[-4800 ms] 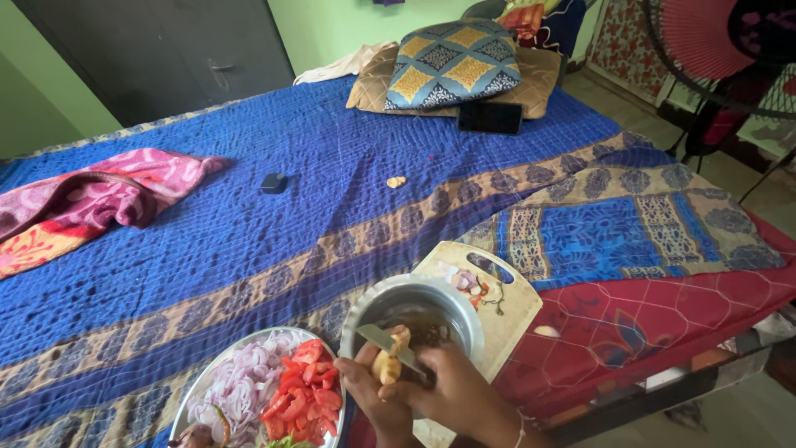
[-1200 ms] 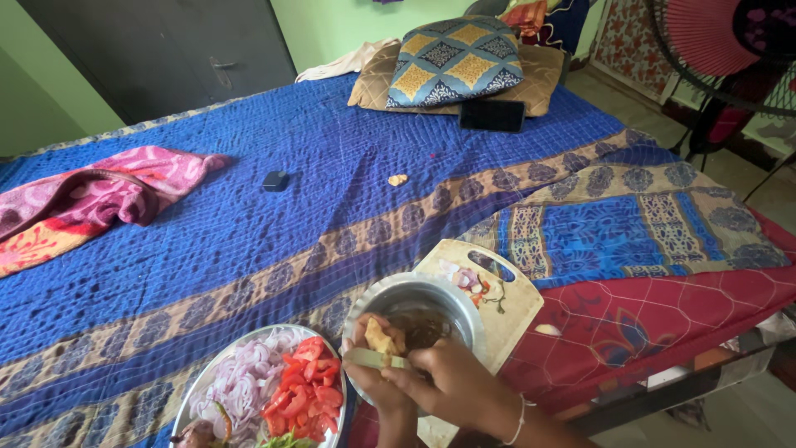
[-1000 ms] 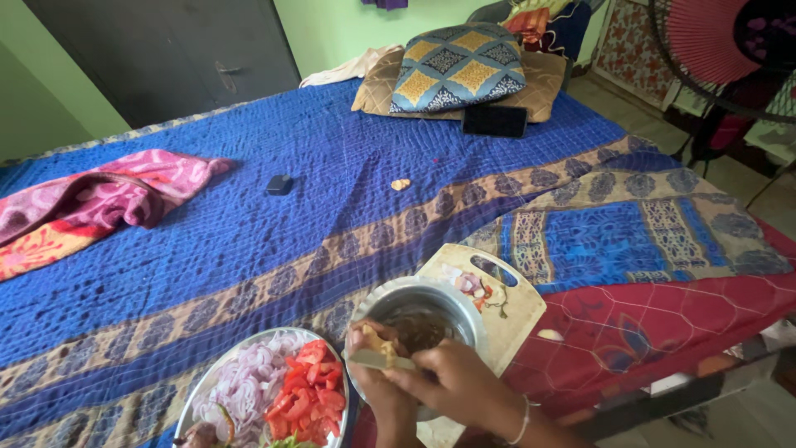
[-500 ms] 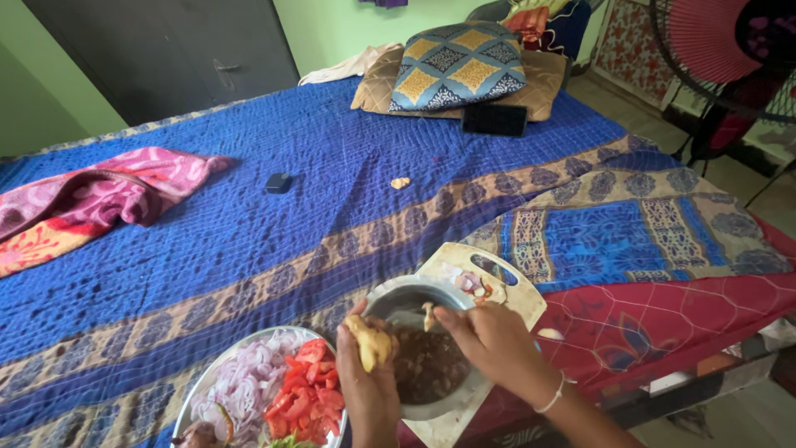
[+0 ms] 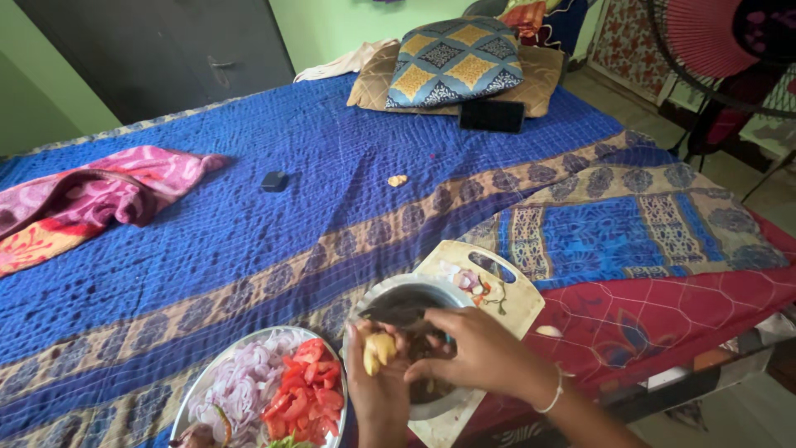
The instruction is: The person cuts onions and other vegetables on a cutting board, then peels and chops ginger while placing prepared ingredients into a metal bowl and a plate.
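My left hand [image 5: 375,390] holds a pale yellow peeled vegetable piece [image 5: 377,352] upright over the near edge of a steel bowl [image 5: 390,290]. My right hand [image 5: 479,358] is closed around a knife [image 5: 398,315]. Its dark blade points left across the bowl, just above the yellow piece. The bowl rests on a light wooden cutting board [image 5: 518,292] with a few scraps on it. To the left is a steel plate [image 5: 195,396] with sliced onion and chopped tomato.
Everything lies on a bed with a blue quilted cover [image 5: 274,241]. A pink cloth [image 5: 91,195], a small black object [image 5: 274,181], a small yellow scrap [image 5: 398,180], a phone [image 5: 491,116] and patterned pillows [image 5: 456,62] are farther back. A red fan [image 5: 713,41] stands at right.
Half a second ago my right hand was apart from the left, over the bowl's right side. It has now come back left, with the blade at the yellow piece.
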